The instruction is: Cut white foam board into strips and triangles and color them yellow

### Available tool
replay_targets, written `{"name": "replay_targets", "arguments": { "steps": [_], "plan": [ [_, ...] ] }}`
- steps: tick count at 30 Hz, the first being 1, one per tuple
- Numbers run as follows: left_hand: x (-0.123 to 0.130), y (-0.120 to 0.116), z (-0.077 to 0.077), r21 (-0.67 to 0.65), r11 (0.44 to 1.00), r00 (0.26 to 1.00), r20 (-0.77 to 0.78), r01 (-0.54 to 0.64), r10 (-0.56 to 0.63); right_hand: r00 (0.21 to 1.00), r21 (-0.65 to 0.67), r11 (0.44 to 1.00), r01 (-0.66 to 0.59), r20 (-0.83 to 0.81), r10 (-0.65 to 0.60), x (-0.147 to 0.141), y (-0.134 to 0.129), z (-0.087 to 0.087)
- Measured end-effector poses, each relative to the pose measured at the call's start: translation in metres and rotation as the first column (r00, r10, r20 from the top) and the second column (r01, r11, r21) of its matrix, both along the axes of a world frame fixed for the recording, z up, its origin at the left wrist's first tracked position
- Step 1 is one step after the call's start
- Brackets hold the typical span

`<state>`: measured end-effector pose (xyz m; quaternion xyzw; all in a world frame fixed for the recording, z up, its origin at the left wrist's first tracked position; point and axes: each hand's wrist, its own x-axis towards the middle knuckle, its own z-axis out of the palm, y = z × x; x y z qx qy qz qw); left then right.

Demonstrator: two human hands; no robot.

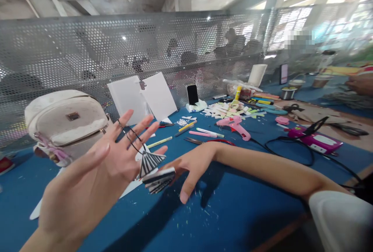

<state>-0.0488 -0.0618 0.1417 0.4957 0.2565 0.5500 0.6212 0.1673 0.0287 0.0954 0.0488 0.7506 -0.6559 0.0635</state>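
My left hand (107, 170) is raised palm up at the left, fingers spread. A thin black cord (128, 133) loops round its fingers. From the cord hangs a black-and-white striped triangular piece (150, 162), with a second striped piece (159, 180) just below it. Reaching in from the right, my right hand (194, 170) has its thumb stretched away from the other fingers. Those fingers are partly hidden behind the lower striped piece, and whether they touch it is unclear.
A pale backpack (70, 118) stands at the left. Beyond my hands are white boards (159, 94), scissors (194, 140), markers (205, 133), paper strips (227, 109), a phone (192, 94) and a pink glue gun (237, 126). Cables run from a purple power strip (317, 141) at the right.
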Motion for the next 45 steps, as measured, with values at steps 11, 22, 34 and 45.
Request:
{"name": "replay_targets", "arguments": {
  "steps": [11,22,34,45],
  "plan": [
    [0.009,-0.013,-0.011,0.081,0.995,0.933,-0.359,0.054,-0.022,0.899,0.107,0.928,0.356,-0.312,-0.308,0.007,-0.018,0.026],
    [0.015,0.022,-0.034,-0.068,0.992,0.990,-0.091,0.106,-0.112,0.745,-0.106,0.831,0.546,-0.392,-0.540,0.009,-0.014,0.025],
    [0.029,0.023,-0.068,-0.218,0.949,0.939,-0.209,0.226,-0.272,0.659,-0.079,0.764,0.640,-0.455,-0.599,0.007,0.016,0.007],
    [0.022,0.035,-0.067,-0.220,0.967,0.886,-0.414,0.127,-0.211,0.681,0.135,0.706,0.696,-0.435,-0.589,0.004,0.022,0.000]
  ]
}}
